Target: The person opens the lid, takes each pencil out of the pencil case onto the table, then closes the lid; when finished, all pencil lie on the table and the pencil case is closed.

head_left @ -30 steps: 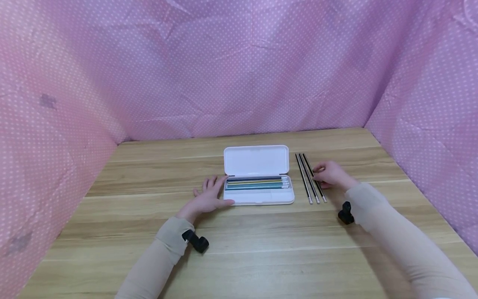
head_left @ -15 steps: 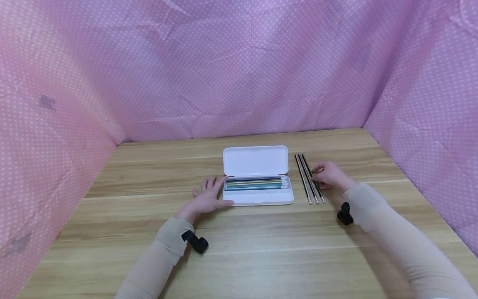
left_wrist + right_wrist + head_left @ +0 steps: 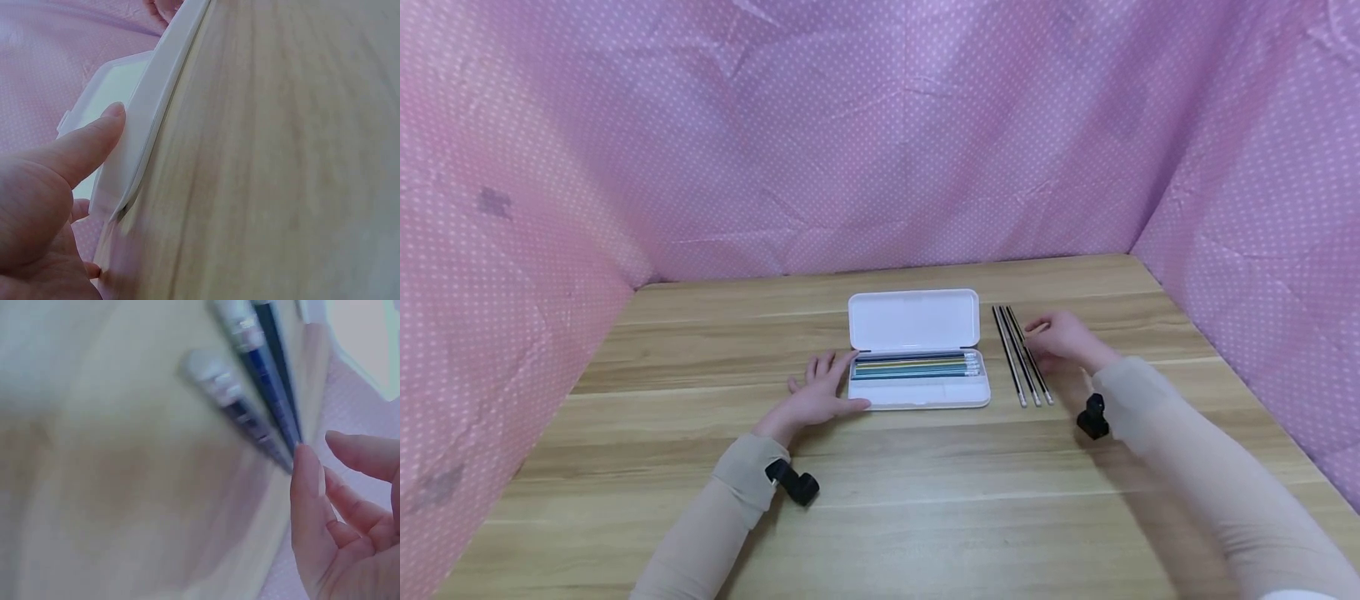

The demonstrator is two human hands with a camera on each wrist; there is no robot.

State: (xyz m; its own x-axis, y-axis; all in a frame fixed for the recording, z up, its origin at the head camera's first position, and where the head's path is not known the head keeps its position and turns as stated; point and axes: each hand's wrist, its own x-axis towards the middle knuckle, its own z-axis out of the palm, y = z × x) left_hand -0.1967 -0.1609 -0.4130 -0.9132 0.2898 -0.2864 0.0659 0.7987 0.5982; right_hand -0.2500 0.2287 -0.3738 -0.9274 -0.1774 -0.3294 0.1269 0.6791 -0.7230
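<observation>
In the head view, an open white pencil case (image 3: 917, 394) is seen on the bench (image 3: 925, 500), a row of pencils (image 3: 913, 365) laid inside. Its left end is touched by the left hand (image 3: 816, 400), fingers spread wide. Three dark pencils (image 3: 1021, 358) are laid right of the case, just beside the right hand (image 3: 1067, 340).

In the left wrist view, the straight thumb (image 3: 94, 140) is rested against the case's side.

In the right wrist view, thumb and forefinger are parted; whether a pencil is touched cannot be told.
</observation>
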